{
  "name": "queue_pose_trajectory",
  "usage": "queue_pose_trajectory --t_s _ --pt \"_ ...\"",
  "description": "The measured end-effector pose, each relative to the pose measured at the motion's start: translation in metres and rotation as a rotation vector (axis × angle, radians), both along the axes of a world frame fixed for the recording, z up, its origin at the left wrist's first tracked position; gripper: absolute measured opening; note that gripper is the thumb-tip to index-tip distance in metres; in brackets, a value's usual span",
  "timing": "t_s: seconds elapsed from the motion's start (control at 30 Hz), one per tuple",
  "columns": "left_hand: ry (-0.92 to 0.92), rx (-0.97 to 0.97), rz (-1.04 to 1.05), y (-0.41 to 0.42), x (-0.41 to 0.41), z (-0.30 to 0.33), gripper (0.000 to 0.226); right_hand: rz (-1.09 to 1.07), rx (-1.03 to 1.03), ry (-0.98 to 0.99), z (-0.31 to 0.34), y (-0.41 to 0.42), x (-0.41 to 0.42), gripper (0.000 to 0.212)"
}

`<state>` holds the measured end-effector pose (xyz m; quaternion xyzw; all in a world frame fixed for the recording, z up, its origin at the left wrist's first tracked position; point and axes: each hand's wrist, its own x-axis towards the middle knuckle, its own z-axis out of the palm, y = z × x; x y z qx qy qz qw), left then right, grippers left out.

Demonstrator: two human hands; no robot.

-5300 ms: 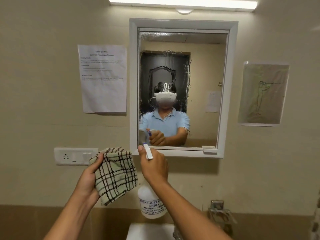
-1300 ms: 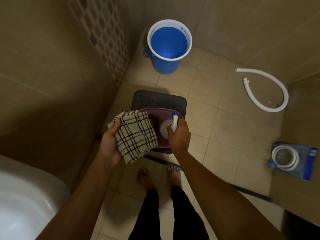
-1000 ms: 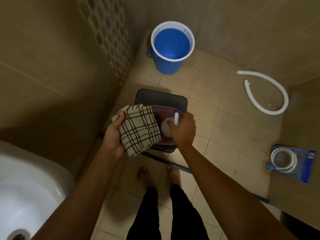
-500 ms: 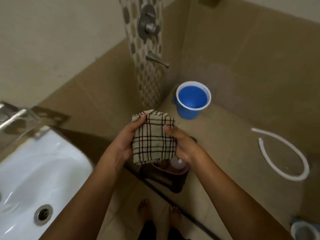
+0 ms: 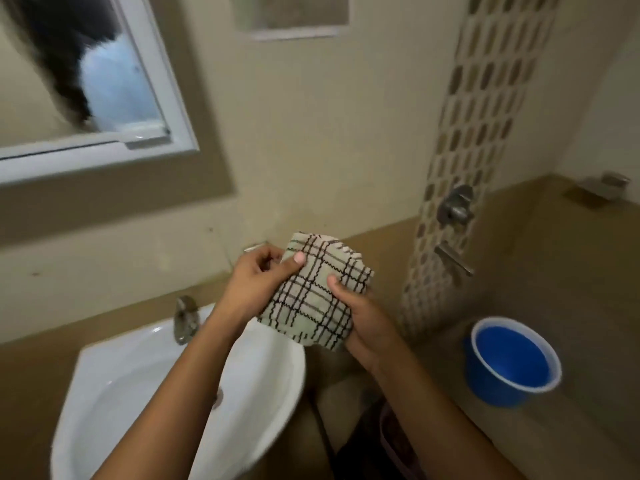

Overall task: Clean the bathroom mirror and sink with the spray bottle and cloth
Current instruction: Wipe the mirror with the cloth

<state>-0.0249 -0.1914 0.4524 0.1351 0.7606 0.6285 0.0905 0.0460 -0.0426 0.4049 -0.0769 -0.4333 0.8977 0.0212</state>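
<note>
Beige bathroom walls frame one mirror (image 5: 79, 81) up to the left of the fingers, one white sink (image 5: 166, 386) below them, and one blue bucket (image 5: 512, 362) off to the right. Between these, the left hand (image 5: 256, 282) and right hand (image 5: 360, 320) both pinch one checked cloth (image 5: 315, 299), thumbs closed on its face. Soft, light and floppy, it probably handles best bunched at its folded edges; no spray bottle shows.
</note>
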Motion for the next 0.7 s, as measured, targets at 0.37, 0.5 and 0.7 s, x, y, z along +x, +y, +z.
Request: queue_pose_trajectory --t_s 0.37,0.5,0.7 --pt "0.134 0.205 0.04 -0.165 -0.004 0.068 0.064 0.282 -0.046 0.253 0.073 -0.142 -0.029 0.061" --pt "0.215 0.115 0.11 -0.215 -0.019 0.088 0.07 0.301 -0.147 0.205 0.096 -0.202 -0.036 0.042" --pt "0.413 -0.061 0.22 -0.271 -0.047 0.117 0.054 0.262 -0.251 0.008 0.133 -0.271 -0.072 0.052"
